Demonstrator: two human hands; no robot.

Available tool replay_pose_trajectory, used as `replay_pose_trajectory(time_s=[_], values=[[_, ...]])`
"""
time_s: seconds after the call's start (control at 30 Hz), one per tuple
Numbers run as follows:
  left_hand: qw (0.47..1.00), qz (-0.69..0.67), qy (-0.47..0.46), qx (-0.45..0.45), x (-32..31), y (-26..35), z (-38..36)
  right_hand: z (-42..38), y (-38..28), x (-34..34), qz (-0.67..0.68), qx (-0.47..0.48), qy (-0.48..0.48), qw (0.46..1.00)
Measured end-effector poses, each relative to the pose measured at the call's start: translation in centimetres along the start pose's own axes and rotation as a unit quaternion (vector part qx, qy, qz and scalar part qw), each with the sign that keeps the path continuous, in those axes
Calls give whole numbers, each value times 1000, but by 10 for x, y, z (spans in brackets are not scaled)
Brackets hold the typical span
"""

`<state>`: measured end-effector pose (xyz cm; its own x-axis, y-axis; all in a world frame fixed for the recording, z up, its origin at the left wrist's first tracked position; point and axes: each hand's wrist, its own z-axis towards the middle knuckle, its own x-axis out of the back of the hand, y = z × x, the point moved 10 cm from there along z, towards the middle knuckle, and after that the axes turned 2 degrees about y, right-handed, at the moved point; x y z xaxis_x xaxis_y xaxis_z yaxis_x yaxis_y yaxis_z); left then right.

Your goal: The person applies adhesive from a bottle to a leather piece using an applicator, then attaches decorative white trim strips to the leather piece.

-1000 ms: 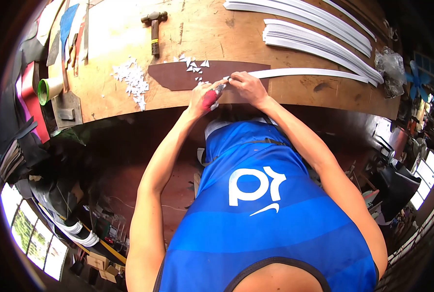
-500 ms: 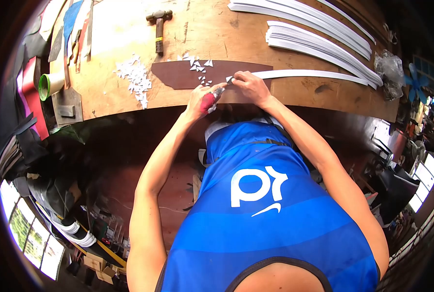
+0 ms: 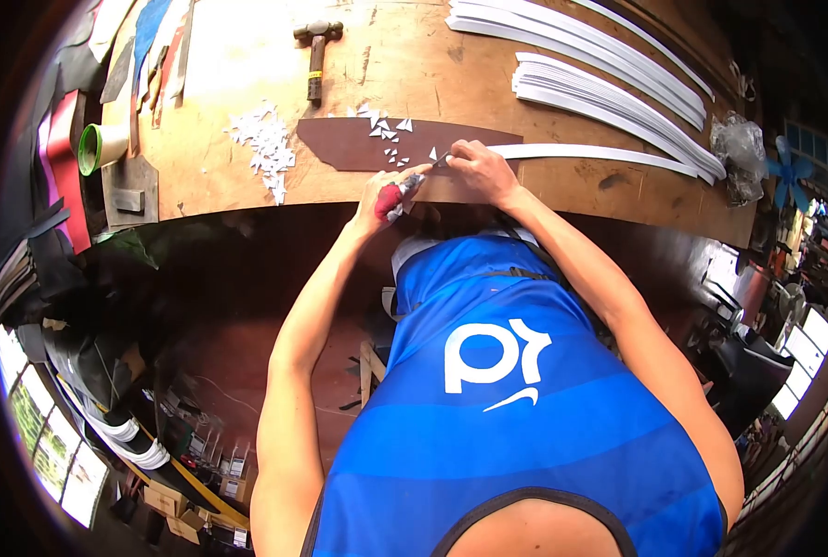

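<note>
My left hand (image 3: 374, 197) is closed around a tool with a red, wrapped-looking handle (image 3: 390, 200), at the table's front edge. Its dark tip points toward my right hand (image 3: 481, 171), whose fingers pinch the near end of a long white strip (image 3: 599, 152). That strip runs off to the right. Beneath the fingers lies a dark brown flat piece (image 3: 339, 148) with small white triangles (image 3: 377, 132) scattered on it. One white triangle (image 3: 433, 153) is just left of my right fingertips. The exact tool type cannot be made out.
A hammer (image 3: 316, 65) lies behind the brown piece. White scraps (image 3: 265, 144) are heaped to the left. Stacked white strips (image 3: 609, 107) fill the back right, near a clear plastic bag (image 3: 739, 148). A green-rimmed roll (image 3: 98, 148) stands at the left edge.
The view has shifted slightly. The white triangle that was at the fingertips now appears separate from them, left of my right hand. The tool tip points more toward my right fingers.
</note>
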<state>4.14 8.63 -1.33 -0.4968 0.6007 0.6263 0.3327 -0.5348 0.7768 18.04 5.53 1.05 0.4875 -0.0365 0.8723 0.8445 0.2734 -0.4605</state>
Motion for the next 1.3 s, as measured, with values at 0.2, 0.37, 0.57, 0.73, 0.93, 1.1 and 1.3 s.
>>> replay_pose_trajectory(time_s=[0.2,0.37,0.57,0.73,0.93,1.1,1.3], values=[[953,-198,203,108,25,7,-9,4,-3,-1,-6,35,-27,999],[908,-183,295,236,-8,-1,-31,8,-8,-6,-18,141,-62,988],[871,-103,410,248,-9,50,-43,12,-10,-10,22,192,-112,975],[803,-154,475,325,-62,27,-59,21,-1,-7,114,160,-122,973],[745,-137,541,366,-83,51,-46,21,5,-9,176,156,-144,961],[714,-156,573,370,-92,55,-41,22,7,-8,169,165,-134,962],[764,-58,543,343,-84,67,-31,23,4,-9,147,192,-141,960]])
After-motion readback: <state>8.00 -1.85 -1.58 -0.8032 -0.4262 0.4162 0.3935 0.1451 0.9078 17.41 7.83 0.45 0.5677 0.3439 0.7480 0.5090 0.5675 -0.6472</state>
